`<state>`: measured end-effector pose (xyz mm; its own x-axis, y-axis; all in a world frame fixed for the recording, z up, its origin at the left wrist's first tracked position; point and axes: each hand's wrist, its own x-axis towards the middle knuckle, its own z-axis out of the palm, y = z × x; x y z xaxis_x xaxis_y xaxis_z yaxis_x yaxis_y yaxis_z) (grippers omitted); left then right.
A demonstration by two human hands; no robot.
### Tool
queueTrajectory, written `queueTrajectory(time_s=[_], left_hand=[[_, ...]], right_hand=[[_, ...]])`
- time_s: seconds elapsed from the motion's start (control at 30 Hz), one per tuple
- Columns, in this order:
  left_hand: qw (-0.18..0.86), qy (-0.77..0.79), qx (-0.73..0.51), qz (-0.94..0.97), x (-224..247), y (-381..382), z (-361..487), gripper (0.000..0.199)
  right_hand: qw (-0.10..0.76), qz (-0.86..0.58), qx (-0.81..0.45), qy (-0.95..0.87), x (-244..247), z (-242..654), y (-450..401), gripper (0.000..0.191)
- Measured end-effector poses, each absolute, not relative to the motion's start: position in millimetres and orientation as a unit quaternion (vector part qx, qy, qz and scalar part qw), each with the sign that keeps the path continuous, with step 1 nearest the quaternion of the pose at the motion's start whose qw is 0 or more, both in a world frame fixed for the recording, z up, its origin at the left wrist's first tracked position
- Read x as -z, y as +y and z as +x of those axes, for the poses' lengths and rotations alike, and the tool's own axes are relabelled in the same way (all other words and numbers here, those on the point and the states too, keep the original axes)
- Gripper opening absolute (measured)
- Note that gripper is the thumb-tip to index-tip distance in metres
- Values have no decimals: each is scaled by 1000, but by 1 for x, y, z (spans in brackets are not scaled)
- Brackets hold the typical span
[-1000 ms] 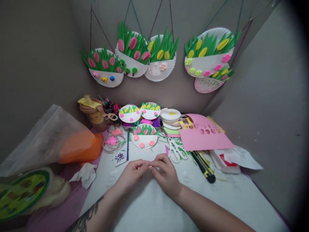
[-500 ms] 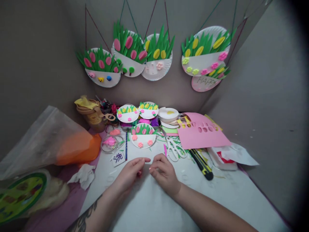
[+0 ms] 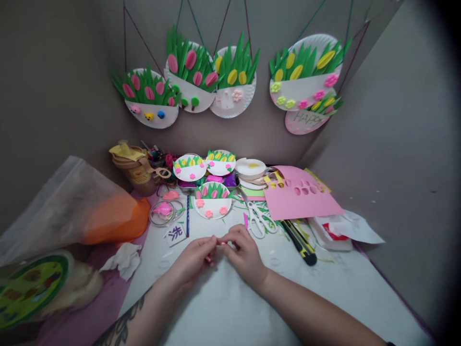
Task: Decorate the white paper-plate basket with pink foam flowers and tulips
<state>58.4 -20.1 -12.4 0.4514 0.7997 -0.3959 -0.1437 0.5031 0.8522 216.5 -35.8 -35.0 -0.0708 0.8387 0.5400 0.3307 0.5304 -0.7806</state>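
Observation:
My left hand [image 3: 196,257] and my right hand [image 3: 245,254] meet at the fingertips above the white table covering [image 3: 230,307]. Both are closed in a pinch, with a tiny pink bit showing between the tips, too small to name. Just beyond them lies a small paper plate [image 3: 212,209] with green paper grass, pink tulips and pink flowers. White scissors [image 3: 256,221] rest beyond my right hand. A card with a purple character [image 3: 176,233] and a dark blue stick [image 3: 188,216] are beyond my left hand.
At the left are a plastic bag with orange material [image 3: 115,218], a crumpled tissue [image 3: 124,259] and a lidded cup [image 3: 137,170]. Pink punched paper [image 3: 302,197] and a black-yellow cutter [image 3: 298,242] lie at the right. Decorated plates [image 3: 230,101] hang on the wall.
My hands have come together, so the fingertips that were apart now touch. My right hand's fingers have drawn in toward my left hand. The view has shifted slightly.

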Motion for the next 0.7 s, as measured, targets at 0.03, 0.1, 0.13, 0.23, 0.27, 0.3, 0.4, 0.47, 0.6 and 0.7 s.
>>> queueTrajectory(time_s=[0.03, 0.1, 0.13, 0.23, 0.27, 0.3, 0.4, 0.47, 0.6, 0.7], left_hand=[[758, 421, -308, 392, 13, -21, 59, 40], [754, 420, -305, 402, 15, -21, 59, 42], [751, 419, -309, 406, 15, -21, 59, 42], [746, 425, -331, 391, 17, -18, 58, 38], [745, 433, -339, 378, 18, -17, 57, 36], [743, 442, -347, 363, 17, -16, 56, 35], [732, 468, -373, 325, 15, -13, 54, 42], [725, 472, -392, 312, 13, -12, 53, 41], [742, 438, -438, 256, 9, -9, 53, 37], [783, 416, -436, 157, 6, -7, 53, 36]], right_hand=[[531, -433, -230, -691, 35, 215, -36, 8], [520, -440, -221, -698, 36, 213, -36, 15], [513, -437, -220, -706, 36, 212, -36, 20], [494, -418, -214, -732, 35, 214, -35, 32], [489, -419, -207, -737, 33, 219, -33, 34], [485, -425, -197, -738, 31, 225, -31, 34], [459, -494, -155, -722, 20, 256, -20, 18], [388, -547, -130, -730, 11, 278, -14, 14], [145, -534, -55, -831, -2, 301, -8, 15], [-24, -468, 32, -883, -4, 295, -6, 13]])
